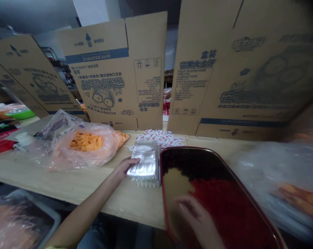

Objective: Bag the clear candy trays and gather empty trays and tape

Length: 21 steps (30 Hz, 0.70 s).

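My left hand [127,166] is closed on the left edge of a clear plastic tray [145,162], its thumb on top. The tray lies on a stack of similar clear trays on the table, against the left rim of a large dark red tray [163,193]. Over the left part of that large tray hangs my right hand [191,209], blurred, its fingers bent; whether it holds anything cannot be made out. Red pieces [221,200] and dark pieces [177,160] lie inside. Small white-and-red packets [163,138] are heaped behind the clear trays.
An open plastic bag of orange pieces [86,141] lies on the left of the table [107,186]. Upright cardboard boxes [114,79] line the back. Another bag [288,186] stands at the right, and a tub [51,211] with bagged contents is at the lower left.
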### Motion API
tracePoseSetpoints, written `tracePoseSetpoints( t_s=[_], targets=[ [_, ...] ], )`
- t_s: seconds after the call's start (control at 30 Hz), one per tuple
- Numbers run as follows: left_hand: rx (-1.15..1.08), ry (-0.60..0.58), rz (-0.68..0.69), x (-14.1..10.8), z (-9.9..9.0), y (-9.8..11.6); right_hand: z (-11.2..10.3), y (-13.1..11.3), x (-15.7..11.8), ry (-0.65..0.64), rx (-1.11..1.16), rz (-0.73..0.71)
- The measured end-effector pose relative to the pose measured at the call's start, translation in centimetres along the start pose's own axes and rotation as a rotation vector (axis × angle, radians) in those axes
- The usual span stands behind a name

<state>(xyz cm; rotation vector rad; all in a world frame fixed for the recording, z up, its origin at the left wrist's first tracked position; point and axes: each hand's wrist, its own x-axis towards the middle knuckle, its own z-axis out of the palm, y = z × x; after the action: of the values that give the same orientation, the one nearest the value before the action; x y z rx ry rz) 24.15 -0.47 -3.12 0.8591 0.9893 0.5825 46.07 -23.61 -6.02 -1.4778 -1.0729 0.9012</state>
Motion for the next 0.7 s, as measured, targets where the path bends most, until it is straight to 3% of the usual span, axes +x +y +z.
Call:
tracePoseSetpoints(
  t_s=[0.2, 0.43, 0.6, 0.7],
  targets=[
    [-0.022, -0.038, 0.032, 0.4, 0.6, -0.5, -0.4, -2.5, 3.5, 0.037, 0.123, 0.013],
    [0.059, -0.099, 0.068, 0.6, -1.1, 0.1, 5.6, -3.1, 8.8, -0.026, 0.193, 0.005],
    [0.079, -0.125, 0.166, 0.5, -1.2, -0.9, 8.7, -3.4, 9.5, -0.08, 0.084, 0.079],
    [0.092, -0.11, 0.192, 0.7, -0.6, -1.4, 9.5, -3.7, 9.4, -0.028, 0.043, 0.135]
  ],
)
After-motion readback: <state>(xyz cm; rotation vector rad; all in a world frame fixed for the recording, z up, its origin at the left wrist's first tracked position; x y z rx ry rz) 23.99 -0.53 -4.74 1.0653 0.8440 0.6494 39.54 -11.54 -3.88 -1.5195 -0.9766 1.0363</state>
